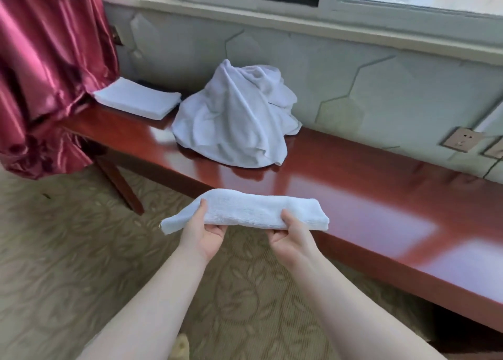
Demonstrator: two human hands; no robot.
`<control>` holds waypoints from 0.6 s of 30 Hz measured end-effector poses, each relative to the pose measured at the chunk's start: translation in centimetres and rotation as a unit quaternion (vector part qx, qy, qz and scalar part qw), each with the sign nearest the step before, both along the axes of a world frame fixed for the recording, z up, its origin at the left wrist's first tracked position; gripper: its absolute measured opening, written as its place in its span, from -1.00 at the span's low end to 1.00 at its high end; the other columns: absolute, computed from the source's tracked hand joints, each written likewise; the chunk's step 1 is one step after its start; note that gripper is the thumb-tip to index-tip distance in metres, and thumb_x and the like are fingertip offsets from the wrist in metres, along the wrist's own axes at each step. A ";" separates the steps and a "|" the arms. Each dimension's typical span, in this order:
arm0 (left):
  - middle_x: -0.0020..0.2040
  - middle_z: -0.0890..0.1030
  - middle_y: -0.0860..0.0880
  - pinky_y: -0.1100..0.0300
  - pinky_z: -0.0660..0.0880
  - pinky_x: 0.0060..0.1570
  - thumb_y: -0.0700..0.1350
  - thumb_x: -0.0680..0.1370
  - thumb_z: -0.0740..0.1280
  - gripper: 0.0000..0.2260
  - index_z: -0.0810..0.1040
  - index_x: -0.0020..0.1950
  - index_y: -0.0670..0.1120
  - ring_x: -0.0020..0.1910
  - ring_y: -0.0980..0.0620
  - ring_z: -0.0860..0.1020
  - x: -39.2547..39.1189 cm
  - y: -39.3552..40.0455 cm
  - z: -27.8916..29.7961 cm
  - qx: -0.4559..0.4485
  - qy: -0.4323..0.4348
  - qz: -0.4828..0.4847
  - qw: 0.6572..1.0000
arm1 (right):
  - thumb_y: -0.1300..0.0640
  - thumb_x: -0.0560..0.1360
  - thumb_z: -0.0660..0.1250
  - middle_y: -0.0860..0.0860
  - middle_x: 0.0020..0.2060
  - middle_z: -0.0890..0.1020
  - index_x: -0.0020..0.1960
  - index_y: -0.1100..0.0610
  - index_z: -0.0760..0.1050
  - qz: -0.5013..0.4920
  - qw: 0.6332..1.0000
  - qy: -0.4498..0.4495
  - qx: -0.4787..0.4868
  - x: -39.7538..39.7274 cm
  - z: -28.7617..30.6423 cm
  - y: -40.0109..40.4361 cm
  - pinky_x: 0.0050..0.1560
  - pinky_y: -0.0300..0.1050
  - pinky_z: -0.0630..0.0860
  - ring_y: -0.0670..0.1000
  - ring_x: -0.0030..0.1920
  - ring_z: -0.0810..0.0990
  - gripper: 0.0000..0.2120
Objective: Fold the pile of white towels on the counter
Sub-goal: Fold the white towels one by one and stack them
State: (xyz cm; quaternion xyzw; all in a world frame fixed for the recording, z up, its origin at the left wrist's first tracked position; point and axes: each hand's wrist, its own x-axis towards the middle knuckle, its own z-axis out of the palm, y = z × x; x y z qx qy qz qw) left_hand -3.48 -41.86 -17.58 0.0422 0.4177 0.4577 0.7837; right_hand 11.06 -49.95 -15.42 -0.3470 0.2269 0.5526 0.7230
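Item: folded towel (253, 208), white, held in the air over the near edge of the worktop (353, 185), not resting on it.
Left hand (202, 234): thumb on top, fingers beneath, pinching the towel's near edge toward its left end.
Right hand (292, 237): same pinch, toward the right end. The hands sit apart, probably to keep the layers flat and together while the towel is carried.
Pile of unfolded towels (234, 117): heaped at the back of the worktop, against the wall.
Stack of folded towels (137, 100): left of the pile, beside the red curtain (51, 68); the likely destination.
Progress, judged: early; most of the pile remains.
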 end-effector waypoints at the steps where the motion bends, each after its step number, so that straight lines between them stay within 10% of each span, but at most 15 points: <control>1: -0.15 0.71 -0.17 0.09 0.65 -0.29 -0.10 0.62 0.31 -0.80 0.49 0.11 -0.23 -0.19 -0.09 0.71 -1.4 1.3 0.2 0.005 -0.011 0.008 1.000 | 0.33 0.60 0.25 0.17 0.15 0.62 0.27 0.26 0.45 0.002 1.000 -0.003 0.010 -1.3 0.3 1.6 0.14 0.05 0.54 0.13 0.12 0.62 -0.75; 14: 0.07 0.68 -0.22 -0.01 0.62 0.00 -0.08 0.65 0.25 -0.73 0.48 0.24 -0.23 0.01 -0.16 0.68 -19.4 24.2 4.0 0.067 -0.020 -0.010 0.997 | 0.34 0.60 0.24 0.18 0.09 0.64 0.22 0.25 0.47 -0.020 0.998 0.012 0.063 -18.8 3.1 23.9 0.17 0.08 0.55 0.16 0.10 0.63 -0.79; 18: 0.16 0.63 -0.23 -0.01 0.61 0.00 -0.08 0.65 0.24 -0.71 0.46 0.29 -0.23 0.10 -0.18 0.63 -21.7 30.2 4.6 0.068 -0.018 -0.023 0.997 | 0.33 0.61 0.21 0.20 -0.05 0.64 0.13 0.27 0.46 -0.007 0.997 0.002 0.075 -21.2 3.7 29.9 -0.35 0.07 0.61 0.17 -0.09 0.63 -0.88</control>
